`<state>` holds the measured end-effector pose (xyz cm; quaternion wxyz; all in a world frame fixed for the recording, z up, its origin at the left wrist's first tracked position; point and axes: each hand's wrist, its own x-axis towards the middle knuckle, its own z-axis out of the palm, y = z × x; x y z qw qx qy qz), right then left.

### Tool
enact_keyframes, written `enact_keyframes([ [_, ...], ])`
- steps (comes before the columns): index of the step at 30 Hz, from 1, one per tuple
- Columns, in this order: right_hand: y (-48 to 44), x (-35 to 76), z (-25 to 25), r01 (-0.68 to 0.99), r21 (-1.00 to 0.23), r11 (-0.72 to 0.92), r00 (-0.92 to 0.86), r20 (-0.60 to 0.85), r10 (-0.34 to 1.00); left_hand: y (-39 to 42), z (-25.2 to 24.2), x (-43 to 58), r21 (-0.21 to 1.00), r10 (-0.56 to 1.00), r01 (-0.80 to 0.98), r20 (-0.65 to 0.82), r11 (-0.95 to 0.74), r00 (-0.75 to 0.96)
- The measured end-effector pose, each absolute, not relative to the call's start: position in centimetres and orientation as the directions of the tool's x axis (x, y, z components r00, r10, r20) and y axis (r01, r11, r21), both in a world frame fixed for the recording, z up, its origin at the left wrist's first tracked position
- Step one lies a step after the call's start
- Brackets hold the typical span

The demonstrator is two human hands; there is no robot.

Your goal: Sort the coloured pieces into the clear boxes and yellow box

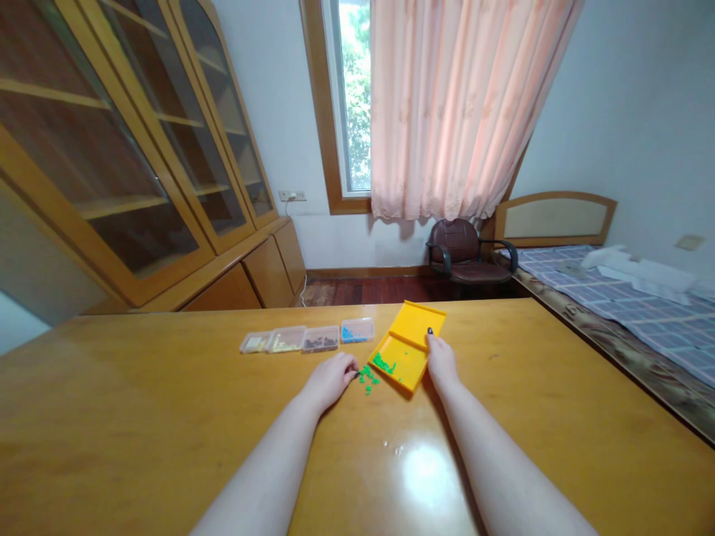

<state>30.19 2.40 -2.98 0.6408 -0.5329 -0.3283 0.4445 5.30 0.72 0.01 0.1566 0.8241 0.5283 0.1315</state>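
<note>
My right hand (443, 362) grips the right side of an open yellow plastic case (412, 360), thumb on its inner face. The case lies unfolded and slightly turned, with its lid half (418, 320) on the far side. Small green pieces (384, 363) lie in the left corner of its near half. More loose green pieces (367, 376) are scattered on the table just left of the case. Beside them rests my left hand (332, 380), its fingers curled and pressed together at the edge of the pile. Whatever its fingertips may hold is hidden.
On the wooden table (167, 424) stand clear boxes in a row: one with blue pieces (357, 331), one with dark pieces (320, 340), and two with pale pieces (286, 340) (256, 342). Beyond are an office chair (466, 253), a bed (631, 298) and a glass-fronted cabinet (195, 149).
</note>
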Motion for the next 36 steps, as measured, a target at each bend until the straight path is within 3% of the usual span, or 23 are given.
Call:
enact_keyframes([
  [10,2.6,30.3,-3.5,-0.167,-0.985,0.044,0.419,-0.03,0.908,0.6,0.3,5.4,0.409,0.921,0.831,0.077,-0.378,0.381],
  [18,2.9,30.3,-3.8,-0.163,-0.986,0.037,0.413,-0.035,0.91,0.9,3.6,9.0,0.488,0.845,0.709,0.438,-0.509,0.306],
  [24,2.9,30.2,-3.7,-0.2,-0.979,0.036,0.38,-0.044,0.924,1.1,1.8,7.8,0.446,0.913,0.802,0.275,-0.398,0.301],
  [28,2.7,30.2,-3.6,-0.205,-0.978,0.041,0.377,-0.04,0.925,1.1,0.2,6.4,0.427,0.882,0.776,0.145,-0.464,0.447],
  [36,2.6,30.3,-3.5,-0.189,-0.982,0.022,0.377,-0.052,0.925,1.2,0.1,6.3,0.395,0.863,0.777,0.098,-0.491,0.495],
])
